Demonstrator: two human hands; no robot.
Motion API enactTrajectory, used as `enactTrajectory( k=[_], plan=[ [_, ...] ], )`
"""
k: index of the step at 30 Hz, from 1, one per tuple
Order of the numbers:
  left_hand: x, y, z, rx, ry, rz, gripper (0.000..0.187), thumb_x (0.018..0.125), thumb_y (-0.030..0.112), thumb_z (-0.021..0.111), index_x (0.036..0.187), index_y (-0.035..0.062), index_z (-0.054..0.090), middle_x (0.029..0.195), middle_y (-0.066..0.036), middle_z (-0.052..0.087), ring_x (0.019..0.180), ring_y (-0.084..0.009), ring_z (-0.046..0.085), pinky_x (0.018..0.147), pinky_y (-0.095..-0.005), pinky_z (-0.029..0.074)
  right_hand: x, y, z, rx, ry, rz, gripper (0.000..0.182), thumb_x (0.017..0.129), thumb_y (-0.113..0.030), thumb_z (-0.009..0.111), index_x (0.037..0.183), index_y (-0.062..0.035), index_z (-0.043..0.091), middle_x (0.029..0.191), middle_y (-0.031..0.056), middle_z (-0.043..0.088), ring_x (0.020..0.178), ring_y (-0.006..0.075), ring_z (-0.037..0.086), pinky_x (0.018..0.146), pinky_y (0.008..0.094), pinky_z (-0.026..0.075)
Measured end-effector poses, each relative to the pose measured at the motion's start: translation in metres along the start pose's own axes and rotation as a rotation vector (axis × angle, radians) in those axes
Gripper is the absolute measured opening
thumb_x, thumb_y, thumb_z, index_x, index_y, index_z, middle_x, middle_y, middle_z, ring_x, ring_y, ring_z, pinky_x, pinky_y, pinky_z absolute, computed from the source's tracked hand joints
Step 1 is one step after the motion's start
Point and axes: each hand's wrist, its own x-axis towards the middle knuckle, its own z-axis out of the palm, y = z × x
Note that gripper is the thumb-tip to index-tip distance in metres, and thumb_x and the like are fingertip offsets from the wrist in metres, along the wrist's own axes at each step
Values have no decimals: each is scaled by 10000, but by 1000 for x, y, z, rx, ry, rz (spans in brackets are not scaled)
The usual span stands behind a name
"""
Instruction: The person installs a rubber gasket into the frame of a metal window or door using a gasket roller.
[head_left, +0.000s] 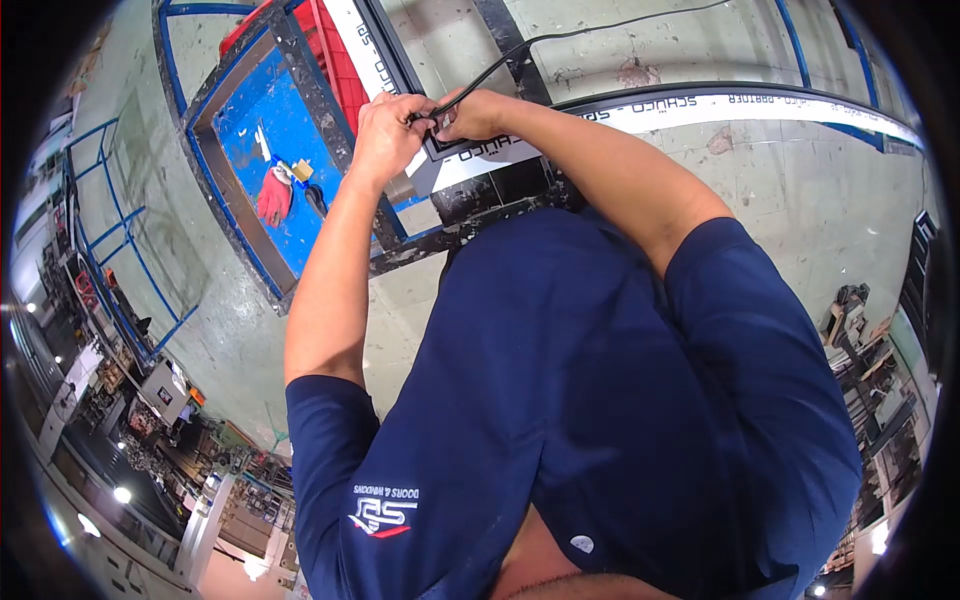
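At the corner of a dark profile frame with white printed protective film, my two hands meet. My left hand has its fingers pinched together at the corner, on the end of a thin black rubber gasket. Close beside it, my right hand is closed with the gasket passing through its fingers. From there the gasket curves up and trails off toward the upper right. The fingertips partly hide the spot where gasket and corner meet.
The frame rests on a dark, paint-spotted stand. To its left, a blue-bottomed tray holds a red-and-grey glove, a blue-handled tool and a small tan block. Blue metal racks stand farther left.
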Motion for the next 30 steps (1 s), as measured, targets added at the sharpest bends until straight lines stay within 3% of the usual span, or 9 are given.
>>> enactTrajectory(
  k=[6, 9, 11, 15, 17, 21, 23, 27, 30],
  plan=[
    [-12, 18, -4, 89, -33, -47, 236, 782, 52, 776, 1012, 76, 726, 927, -102, 721, 948, -320, 665, 862, -431, 518, 2, 14, -4, 32, -169, 90, 163, 796, -221, 810, 918, -131, 752, 877, 52, 721, 797, 199, 664, 746, 359, 531],
    [-23, 31, -1, 105, 32, -38, 227, 795, 80, 783, 1000, 49, 691, 926, -131, 699, 917, -330, 680, 833, -434, 527, 3, 12, -3, -14, -179, 106, 196, 779, -205, 824, 943, -129, 749, 823, 52, 717, 769, 197, 661, 726, 361, 527],
    [-28, 43, 2, -10, -19, -288, 221, 815, 110, 787, 991, 31, 681, 926, -167, 691, 836, -337, 686, 783, -430, 537, -4, 4, -8, -42, -109, 59, 265, 793, -180, 829, 1046, -142, 759, 940, 83, 744, 880, 240, 696, 783, 385, 546],
    [-39, 39, 20, -64, 127, -340, 190, 835, 56, 764, 1005, 13, 691, 915, -168, 690, 779, -289, 701, 747, -392, 546, -7, -9, -14, -30, -156, 29, 337, 789, -179, 831, 1115, -151, 751, 986, 90, 742, 909, 262, 698, 802, 396, 550],
    [-43, 40, 27, -95, 165, -350, 186, 841, 10, 741, 1024, 12, 704, 911, -157, 695, 784, -263, 706, 749, -378, 549, -7, -11, -13, -38, -126, -57, 316, 776, -95, 816, 1077, -137, 732, 724, 51, 574, 731, 187, 610, 683, 356, 495],
    [-43, 42, 32, -150, 276, -371, 209, 854, -10, 723, 1061, 16, 717, 938, -161, 712, 833, -251, 732, 777, -357, 562, -25, -16, -23, -16, -71, -67, 442, 778, -87, 813, 1200, -168, 710, 835, 40, 629, 810, 162, 619, 738, 334, 508],
    [-40, 43, 32, -171, 317, -377, 214, 859, -13, 716, 1071, 18, 720, 945, -162, 718, 852, -248, 740, 790, -350, 565, -41, -14, -32, 481, -24, -50, 579, 788, -61, 803, 1335, -182, 654, 966, 33, 655, 890, 141, 620, 808, 308, 518],
    [-34, 40, 32, -211, 290, -445, 210, 870, -12, 703, 1076, 17, 726, 952, -154, 740, 873, -230, 749, 812, -337, 568, -72, -3, -52, 1051, 60, 6, 490, 904, -131, 738, 1376, -127, 608, 1007, 74, 672, 939, 171, 645, 867, 332, 537],
    [-32, 39, 30, -236, 281, -485, 216, 878, -5, 695, 1088, 24, 732, 949, -141, 757, 876, -209, 749, 817, -322, 565, -69, 46, -96, 1729, 253, -198, 415, 1020, -118, 595, 1426, -63, 526, 1149, 114, 661, 985, 177, 649, 894, 333, 557]
  ],
)
